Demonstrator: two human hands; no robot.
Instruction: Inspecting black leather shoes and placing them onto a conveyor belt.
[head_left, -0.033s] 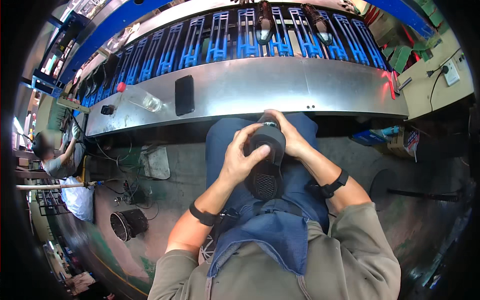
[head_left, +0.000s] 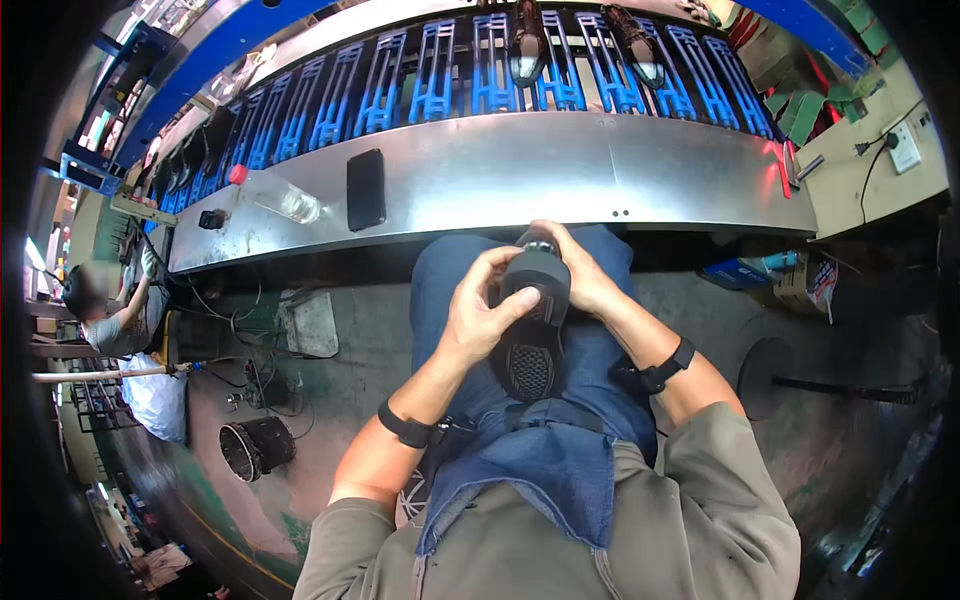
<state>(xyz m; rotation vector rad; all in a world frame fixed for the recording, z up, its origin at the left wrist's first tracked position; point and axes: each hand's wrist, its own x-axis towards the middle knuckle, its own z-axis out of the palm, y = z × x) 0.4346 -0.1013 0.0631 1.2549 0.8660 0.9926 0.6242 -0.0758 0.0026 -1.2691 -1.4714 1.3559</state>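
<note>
Barely shifted since the earlier frame: same two-handed hold, shoe in the same spot over the lap, thumb perhaps a touch further across the heel.

Black shoe [head_left: 530, 320] held sole-up at picture centre, above the denim-covered thighs, heel end toward 12 o'clock, patterned sole toward 6. Left hand [head_left: 478, 318] clasped on it from 9 o'clock, fingers curled around the side, thumb laid over the rounded heel. Right hand [head_left: 585, 280] closed on it from 2 o'clock, fingers wrapped behind the heel; what the fingertips do at the back, cannot tell.

Best done, by the look of it, with the shoe braced against the thigh, one hand steadying while the other works the heel, pressure kept even so nothing slips sideways; wrists kept low, shoe turned rather than the arms.

Further out at 12 o'clock, steel bench [head_left: 640, 175], with dark phone [head_left: 365, 188] and clear plastic bottle [head_left: 285, 200] lying toward 10. Beyond, blue racks [head_left: 440, 90] carrying two more shoes [head_left: 527, 45]. At 9 o'clock, another person [head_left: 105, 315] seated at the line. Black bin [head_left: 255, 448] on the floor at 8.
</note>
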